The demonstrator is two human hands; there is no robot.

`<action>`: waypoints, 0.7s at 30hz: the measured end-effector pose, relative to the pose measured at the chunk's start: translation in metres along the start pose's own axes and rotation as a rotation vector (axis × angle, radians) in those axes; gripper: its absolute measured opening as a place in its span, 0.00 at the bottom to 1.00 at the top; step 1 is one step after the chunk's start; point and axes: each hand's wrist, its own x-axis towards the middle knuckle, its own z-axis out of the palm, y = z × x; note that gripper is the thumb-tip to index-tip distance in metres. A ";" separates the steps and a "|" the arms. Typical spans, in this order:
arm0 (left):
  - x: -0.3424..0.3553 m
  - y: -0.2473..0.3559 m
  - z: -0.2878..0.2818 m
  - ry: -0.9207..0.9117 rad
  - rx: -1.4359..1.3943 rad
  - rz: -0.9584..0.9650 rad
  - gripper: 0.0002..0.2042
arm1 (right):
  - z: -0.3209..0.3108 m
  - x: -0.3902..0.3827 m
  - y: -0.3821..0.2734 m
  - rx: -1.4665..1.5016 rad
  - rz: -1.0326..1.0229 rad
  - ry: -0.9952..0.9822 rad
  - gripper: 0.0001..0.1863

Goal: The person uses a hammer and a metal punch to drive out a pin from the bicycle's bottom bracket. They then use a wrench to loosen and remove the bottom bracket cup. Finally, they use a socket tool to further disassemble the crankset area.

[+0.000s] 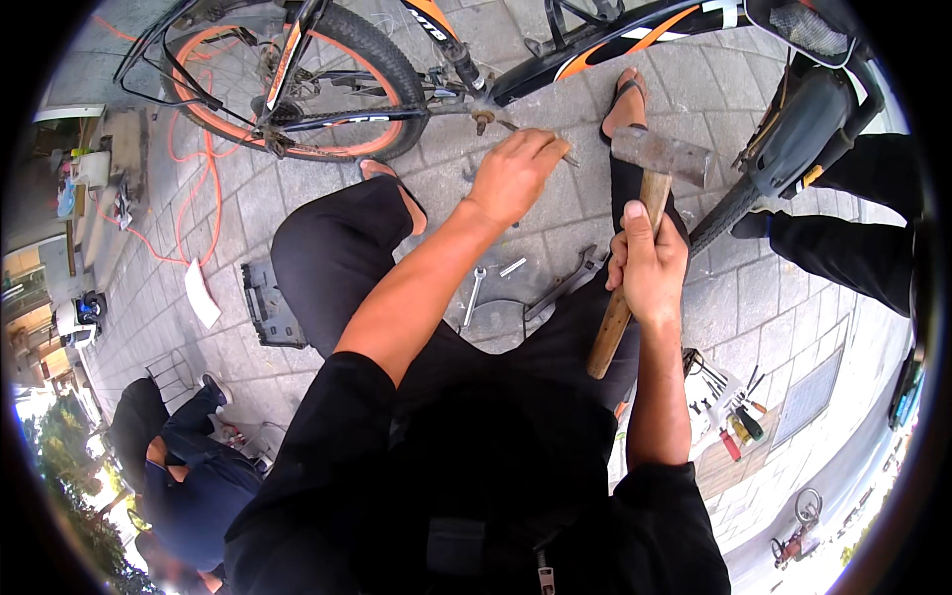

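Observation:
In my right hand (pixel 650 260) is a hammer (pixel 662 157) with a rusty block head and a wooden handle, held upright over my thigh. My left hand (pixel 516 177) is closed round a thin metal rod (pixel 572 160), perhaps a punch; one end shows beyond the fingers. Its other end points at the bare crank axle (pixel 483 118) of a bicycle (pixel 595 61) with a black, white and orange frame. Whether the rod touches the axle I cannot tell. The hammer head is apart from the rod, to its right.
Between my legs lie a combination spanner (pixel 475 296) and a large adjustable wrench (pixel 565 283). A black plastic case (pixel 272 303) sits left; screwdrivers and other tools (pixel 739 421) lie right. An orange cord (pixel 213 188) crosses the paving. People are at lower left and right.

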 end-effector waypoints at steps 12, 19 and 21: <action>-0.002 -0.005 0.003 0.034 0.045 0.021 0.20 | -0.006 -0.003 0.022 0.021 0.059 0.039 0.22; 0.000 -0.003 0.002 0.059 0.065 -0.003 0.19 | -0.005 -0.004 0.024 0.007 0.060 0.034 0.22; 0.001 -0.002 0.001 0.063 0.066 -0.012 0.19 | -0.004 -0.004 0.024 0.004 0.067 0.043 0.22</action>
